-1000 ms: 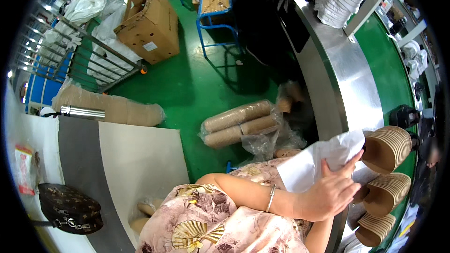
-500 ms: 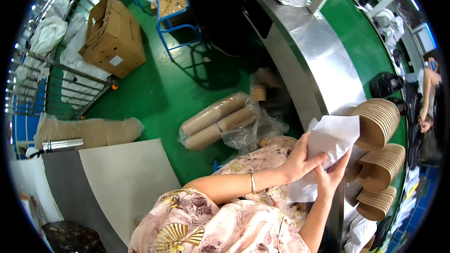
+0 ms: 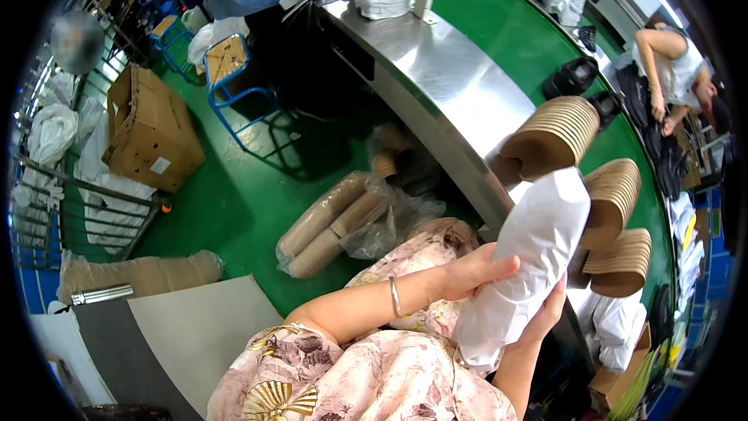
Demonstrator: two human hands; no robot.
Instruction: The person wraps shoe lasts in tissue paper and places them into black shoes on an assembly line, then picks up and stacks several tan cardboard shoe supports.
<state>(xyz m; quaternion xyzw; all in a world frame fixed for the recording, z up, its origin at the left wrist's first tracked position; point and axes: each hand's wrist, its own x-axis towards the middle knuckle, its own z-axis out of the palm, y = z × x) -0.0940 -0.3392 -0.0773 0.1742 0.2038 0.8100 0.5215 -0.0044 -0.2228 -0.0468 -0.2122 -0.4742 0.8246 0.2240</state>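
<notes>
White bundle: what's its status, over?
Left hand and right hand both holding white bundle. Bundle slanted, wrinkled. Brown stacks close by its upper end.

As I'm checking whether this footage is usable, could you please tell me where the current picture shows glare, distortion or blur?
In the head view, glare whitens part of the steel counter, whose edge bows with fisheye distortion; also in the head view, a round patch at upper left is blurred, while the white wrapped bundle looks fairly sharp.

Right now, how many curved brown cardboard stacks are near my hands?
3 in view: the upper stack above the white paper bundle, the middle stack right of it, the lower stack below that. Others may be hidden.
</notes>
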